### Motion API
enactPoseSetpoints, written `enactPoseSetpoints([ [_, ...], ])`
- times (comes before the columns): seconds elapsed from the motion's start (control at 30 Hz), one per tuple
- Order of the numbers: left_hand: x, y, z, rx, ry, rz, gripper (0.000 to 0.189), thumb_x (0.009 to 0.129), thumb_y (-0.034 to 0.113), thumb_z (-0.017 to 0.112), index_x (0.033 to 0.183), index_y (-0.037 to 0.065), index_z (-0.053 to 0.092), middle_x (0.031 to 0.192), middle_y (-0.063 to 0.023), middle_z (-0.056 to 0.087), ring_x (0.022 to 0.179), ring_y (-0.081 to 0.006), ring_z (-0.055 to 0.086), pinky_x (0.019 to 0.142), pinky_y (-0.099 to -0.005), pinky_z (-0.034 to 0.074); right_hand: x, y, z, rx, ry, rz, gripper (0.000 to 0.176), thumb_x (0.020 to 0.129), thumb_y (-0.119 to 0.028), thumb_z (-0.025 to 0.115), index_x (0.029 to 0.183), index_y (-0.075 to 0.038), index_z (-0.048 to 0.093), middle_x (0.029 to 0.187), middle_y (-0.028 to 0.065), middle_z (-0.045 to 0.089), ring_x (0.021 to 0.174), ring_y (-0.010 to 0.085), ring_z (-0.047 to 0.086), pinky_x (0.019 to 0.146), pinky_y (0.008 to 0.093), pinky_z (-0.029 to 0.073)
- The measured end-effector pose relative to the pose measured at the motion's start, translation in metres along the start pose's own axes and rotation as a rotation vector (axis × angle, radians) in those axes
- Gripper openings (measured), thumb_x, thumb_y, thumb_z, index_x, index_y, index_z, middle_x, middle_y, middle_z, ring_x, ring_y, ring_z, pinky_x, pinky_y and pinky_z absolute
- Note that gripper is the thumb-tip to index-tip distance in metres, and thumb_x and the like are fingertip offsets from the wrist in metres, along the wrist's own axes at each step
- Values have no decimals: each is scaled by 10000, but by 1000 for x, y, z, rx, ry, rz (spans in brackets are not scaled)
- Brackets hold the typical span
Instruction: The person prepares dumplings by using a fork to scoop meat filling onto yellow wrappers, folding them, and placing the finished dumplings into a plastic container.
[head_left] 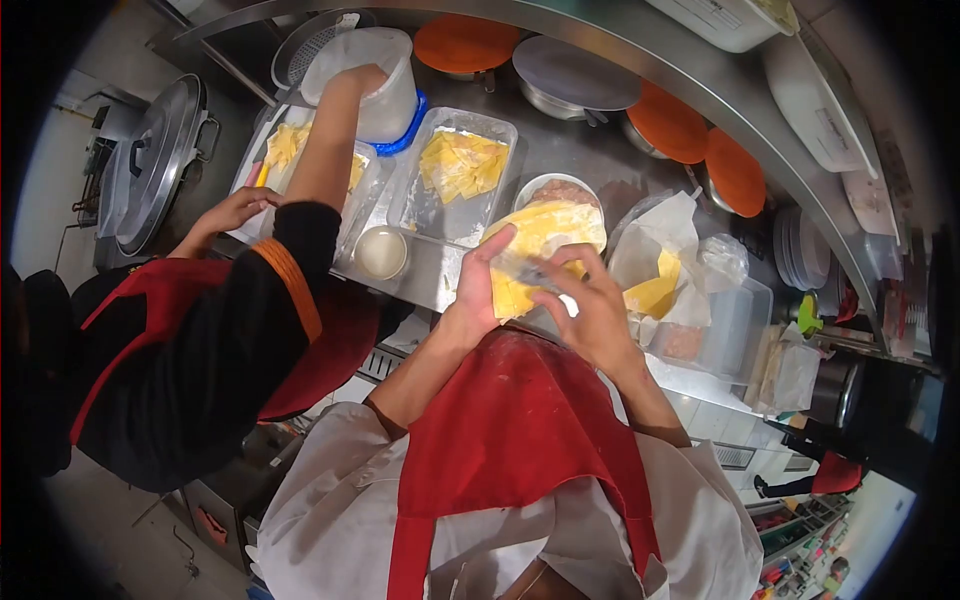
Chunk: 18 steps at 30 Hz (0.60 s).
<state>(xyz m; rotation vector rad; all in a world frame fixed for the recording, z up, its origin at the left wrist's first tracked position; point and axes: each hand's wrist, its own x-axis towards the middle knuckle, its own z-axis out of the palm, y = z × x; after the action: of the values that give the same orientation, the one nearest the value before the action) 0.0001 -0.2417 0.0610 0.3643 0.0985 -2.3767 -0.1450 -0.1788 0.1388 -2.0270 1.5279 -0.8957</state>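
My left hand (482,285) holds the left edge of a stack of yellow dough sheets (540,228), its thumb on top. Above the lower part of the stack, my right hand (585,300) is closed round a small, blurred utensil (535,275), light or metallic. Just behind the dough stands a white bowl (557,188) of pinkish filling, partly covered by the stack. A clear tray (410,205) with a pile of folded yellow pieces (462,165) is to the left. Near it sits a small round cream bowl (381,253).
At left, a co-worker in a black sleeve (305,235) reaches into a white bucket (400,105). On the right are white paper with yellow dough (655,285) and a clear container (738,330). Orange-lidded pans (668,120) line the back under a metal shelf (620,38).
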Motion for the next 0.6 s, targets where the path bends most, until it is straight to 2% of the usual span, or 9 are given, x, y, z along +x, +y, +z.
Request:
enactPoseSetpoints([
  [0.03, 0, 0, 2, -32, -6, -16, 506, 967, 311, 418, 1344, -28, 417, 1287, -195, 534, 1139, -313, 560, 970, -426, 449, -2, 5, 4, -13, -72, 33, 258, 819, -113, 677, 1068, -60, 635, 1047, 65, 504, 747, 293, 631, 630, 413, 508],
  [0.13, 1, 2, 0, -91, -13, -28, 526, 968, 327, 416, 1362, -21, 404, 1320, -200, 511, 1167, -327, 541, 996, -438, 426, 0, 11, 8, 5, -54, -3, 210, 820, -100, 672, 1014, -53, 607, 1061, 68, 504, 745, 302, 632, 606, 425, 504],
  [0.23, 1, 4, -3, -101, -46, -30, 534, 965, 326, 426, 1367, -24, 398, 1331, -204, 505, 1189, -334, 529, 1018, -445, 411, 1, 9, 6, -14, -123, 1, 188, 820, -80, 666, 977, -47, 568, 1042, 78, 516, 768, 324, 626, 610, 434, 498],
  [0.4, -1, 4, -5, -138, -40, 0, 528, 975, 317, 397, 1371, -33, 395, 1361, -213, 483, 1226, -344, 502, 1053, -463, 379, -8, 5, -5, 76, -142, -3, 194, 815, -49, 652, 985, -51, 559, 979, 93, 573, 798, 352, 615, 630, 434, 498],
  [0.5, -1, 4, -6, -134, -48, -14, 528, 956, 299, 447, 1363, -35, 402, 1342, -212, 501, 1217, -344, 512, 1050, -462, 383, -12, 6, -6, 92, -109, -26, 209, 796, -18, 643, 986, -48, 563, 982, 92, 602, 802, 342, 622, 634, 417, 509],
  [0.6, -1, 5, -1, -112, 88, 11, 536, 957, 301, 435, 1369, -39, 393, 1348, -213, 495, 1225, -351, 504, 1059, -469, 372, -17, 5, -8, 42, -109, -74, 242, 764, 26, 630, 989, -46, 578, 1004, 78, 622, 796, 313, 638, 631, 391, 525],
])
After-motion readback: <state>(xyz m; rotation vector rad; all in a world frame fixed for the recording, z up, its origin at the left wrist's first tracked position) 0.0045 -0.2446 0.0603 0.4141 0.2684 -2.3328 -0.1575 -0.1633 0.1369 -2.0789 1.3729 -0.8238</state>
